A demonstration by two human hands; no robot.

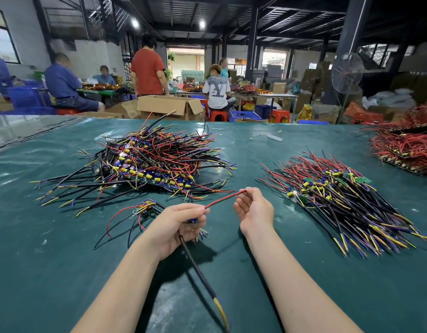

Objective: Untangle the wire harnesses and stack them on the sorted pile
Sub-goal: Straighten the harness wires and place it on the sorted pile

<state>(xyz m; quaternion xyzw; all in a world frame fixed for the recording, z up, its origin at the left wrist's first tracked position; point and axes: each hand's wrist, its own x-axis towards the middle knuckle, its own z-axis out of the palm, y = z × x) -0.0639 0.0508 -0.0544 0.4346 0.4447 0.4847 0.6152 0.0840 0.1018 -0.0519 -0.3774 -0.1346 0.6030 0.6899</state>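
Even, fairly bright light on the tabletop (255,145); two ceiling lamps (135,22) glow under a dark roof (291,18); daylight fills the far doorway (186,61); pale glare lies on the tabletop's far-left corner; soft shadow falls beneath the left hand (178,224); wide-angle bending curves the edges; foreground sharp.

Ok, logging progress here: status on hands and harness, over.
Left hand grips harness. Right hand pinches its red wire. Sorted pile at right, nothing between; tangled pile behind.
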